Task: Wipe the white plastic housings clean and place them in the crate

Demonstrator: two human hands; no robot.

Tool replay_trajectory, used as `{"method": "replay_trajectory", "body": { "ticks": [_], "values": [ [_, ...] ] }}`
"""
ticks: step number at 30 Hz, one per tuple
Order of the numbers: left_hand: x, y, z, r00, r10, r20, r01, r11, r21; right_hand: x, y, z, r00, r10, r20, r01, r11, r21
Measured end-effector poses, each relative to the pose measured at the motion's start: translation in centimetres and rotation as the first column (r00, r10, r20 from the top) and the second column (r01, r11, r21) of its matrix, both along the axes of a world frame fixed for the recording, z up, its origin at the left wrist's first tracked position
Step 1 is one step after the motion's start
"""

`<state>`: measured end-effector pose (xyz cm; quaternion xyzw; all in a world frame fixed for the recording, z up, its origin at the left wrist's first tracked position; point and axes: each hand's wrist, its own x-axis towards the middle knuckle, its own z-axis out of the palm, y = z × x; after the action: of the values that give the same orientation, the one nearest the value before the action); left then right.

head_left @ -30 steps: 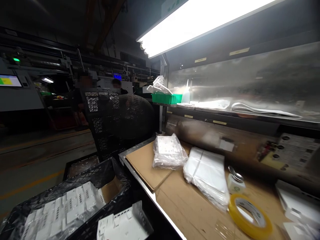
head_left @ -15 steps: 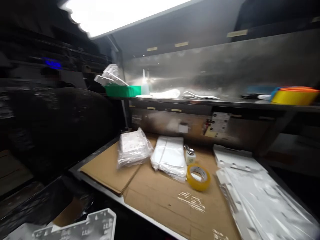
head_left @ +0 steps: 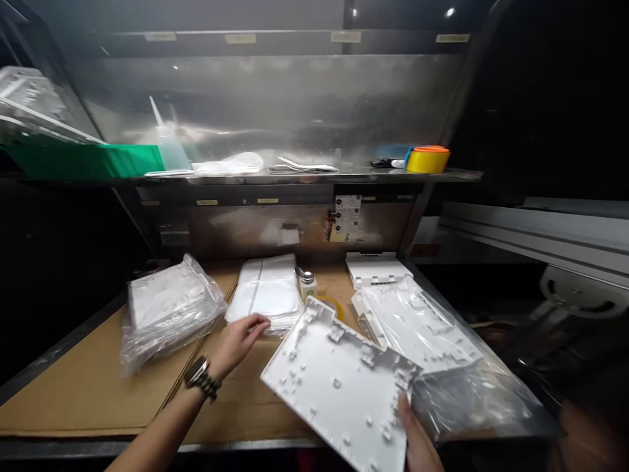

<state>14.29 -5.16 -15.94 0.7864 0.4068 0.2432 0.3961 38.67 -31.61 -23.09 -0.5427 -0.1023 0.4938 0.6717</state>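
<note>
My right hand (head_left: 417, 436) grips a white plastic panel (head_left: 339, 380) by its lower right edge. The panel is tilted above the cardboard, its face of small clips and posts showing. My left hand (head_left: 240, 341), with a watch and a beaded bracelet at the wrist, is at the front edge of a stack of clear plastic bags (head_left: 270, 282). Its thumb and fingers are close together there; whether they pinch a bag cannot be made out. Behind the panel, a roll of yellow tape (head_left: 331, 305) is mostly hidden.
Bagged white parts (head_left: 170, 298) lie left on the cardboard (head_left: 63, 393). More white panels, some in plastic (head_left: 417, 321), lie right. A small pump bottle (head_left: 308, 285) stands behind the tape. The shelf above holds a green bin (head_left: 98, 160), a squeeze bottle (head_left: 171, 147) and a yellow roll (head_left: 427, 160).
The view has swung right towards the bench. Both my hands have come into view, the right with a white panel, the left at the bags. The panel now covers most of the tape.
</note>
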Motion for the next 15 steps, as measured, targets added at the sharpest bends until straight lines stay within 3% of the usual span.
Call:
{"method": "replay_trajectory", "body": {
  "ticks": [3,6,11,15],
  "values": [
    [0.9,4.3,-2.4,0.996,0.057,-0.073,-0.041,0.978,0.205,1.2,-0.3,1.6,0.958,-0.174,-0.228,0.189,0.981,0.046],
    [0.6,6.7,-3.9,0.988,0.077,-0.132,-0.038,0.96,0.278,1.5,-0.5,3.2,0.89,-0.29,-0.351,0.335,0.939,0.073],
    [-0.3,9.1,-3.4,0.981,0.116,-0.158,-0.064,0.952,0.301,1.5,-0.2,3.9,0.863,-0.351,-0.363,0.406,0.91,0.085],
    [-0.9,11.5,-3.0,0.989,0.092,-0.118,-0.069,0.981,0.182,1.2,0.0,3.8,0.86,-0.383,-0.339,0.426,0.903,0.061]
  ]
}}
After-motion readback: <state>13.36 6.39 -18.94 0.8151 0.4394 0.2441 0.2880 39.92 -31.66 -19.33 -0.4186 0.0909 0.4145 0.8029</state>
